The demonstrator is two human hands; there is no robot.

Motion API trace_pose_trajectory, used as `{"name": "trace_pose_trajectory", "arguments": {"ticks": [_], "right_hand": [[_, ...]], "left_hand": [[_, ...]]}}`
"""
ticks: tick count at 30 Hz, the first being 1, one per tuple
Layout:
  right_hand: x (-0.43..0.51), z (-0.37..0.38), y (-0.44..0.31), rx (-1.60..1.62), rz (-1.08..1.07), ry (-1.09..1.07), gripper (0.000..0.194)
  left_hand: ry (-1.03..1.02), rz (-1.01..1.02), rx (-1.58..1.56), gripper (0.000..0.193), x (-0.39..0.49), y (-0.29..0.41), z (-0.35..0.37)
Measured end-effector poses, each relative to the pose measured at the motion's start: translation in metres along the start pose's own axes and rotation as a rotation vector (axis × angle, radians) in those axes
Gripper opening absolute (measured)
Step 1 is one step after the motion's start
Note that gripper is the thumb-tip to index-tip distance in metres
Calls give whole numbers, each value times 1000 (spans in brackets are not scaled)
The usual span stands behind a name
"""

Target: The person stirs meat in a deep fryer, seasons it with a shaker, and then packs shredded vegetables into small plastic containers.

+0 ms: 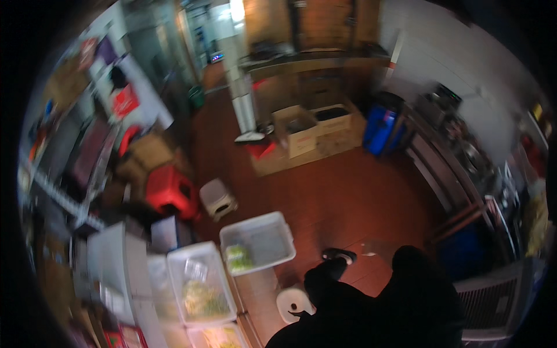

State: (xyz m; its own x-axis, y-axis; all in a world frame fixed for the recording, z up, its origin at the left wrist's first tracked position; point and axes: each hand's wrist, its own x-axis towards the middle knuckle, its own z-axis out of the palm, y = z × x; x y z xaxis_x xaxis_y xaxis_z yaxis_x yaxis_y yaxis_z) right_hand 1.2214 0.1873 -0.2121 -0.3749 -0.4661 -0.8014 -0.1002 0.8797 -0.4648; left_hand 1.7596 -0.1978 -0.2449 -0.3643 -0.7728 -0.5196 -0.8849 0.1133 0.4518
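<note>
Both of my hands are out of view. Before me are my dark-clothed legs (374, 313) and one dark shoe (339, 254) on the reddish-brown floor (339, 187). A white plastic stool (285, 304) with a hole in its seat stands beside my leg. Left of it, a white plastic tub (270, 239) has a bag of green vegetables (238, 259) in its near left corner. Another tub (178, 259) contains pale, shredded-looking food (204, 300) and a clear plastic item (196, 269). Cut pale food (219, 339) fills a third tub, partly out of frame.
A red plastic stool (169, 191) and a small whitish stool (215, 195) stand at left by cardboard boxes (152, 150). Ahead are open cartons (302, 143), a red dustpan (261, 151) and a blue barrel (378, 130). A bench (448, 165) bearing metalware runs along the right wall.
</note>
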Motion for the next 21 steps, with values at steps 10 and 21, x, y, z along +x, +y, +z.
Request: {"name": "trace_pose_trajectory", "arguments": {"ticks": [10, 21], "right_hand": [[-90, -244, 150, 258, -100, 413, 35], [-158, -623, 216, 1595, -673, 978, 60]], "left_hand": [[-278, 165, -603, 29, 41, 574, 149], [-585, 658, -392, 18, 63, 1012, 250]]}}
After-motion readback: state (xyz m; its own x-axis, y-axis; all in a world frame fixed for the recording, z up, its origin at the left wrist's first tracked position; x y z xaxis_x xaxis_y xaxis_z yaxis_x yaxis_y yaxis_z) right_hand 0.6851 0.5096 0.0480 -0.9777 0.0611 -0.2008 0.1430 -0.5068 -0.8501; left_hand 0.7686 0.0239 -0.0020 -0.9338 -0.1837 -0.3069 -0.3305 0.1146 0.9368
